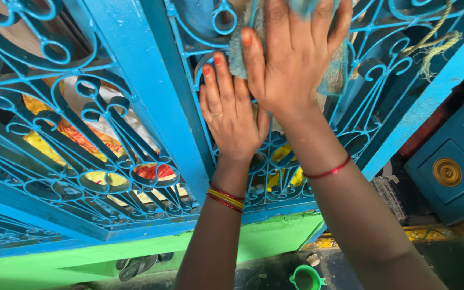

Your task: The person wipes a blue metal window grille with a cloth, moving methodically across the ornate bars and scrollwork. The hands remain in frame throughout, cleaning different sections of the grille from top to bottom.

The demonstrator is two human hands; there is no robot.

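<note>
While pressed flat on the blue iron grille (135, 96), both hands at work. Right hand (291, 59) spread open, palm down on a blue-grey cloth (335, 75), pinning it to the scrollwork near the top of the grille. Cloth hanging long-ways down the bars, lower edge pointing toward the green ledge (275, 236) under the grille. Left hand (232, 113) just below and beside the right, fingers straight, resting open on the bars, gripping nothing. Behind the grille, yellow and red bags (76, 139). Below the ledge, a small green cup (306, 277). Right of the grille, a blue cabinet (457, 161).
</note>
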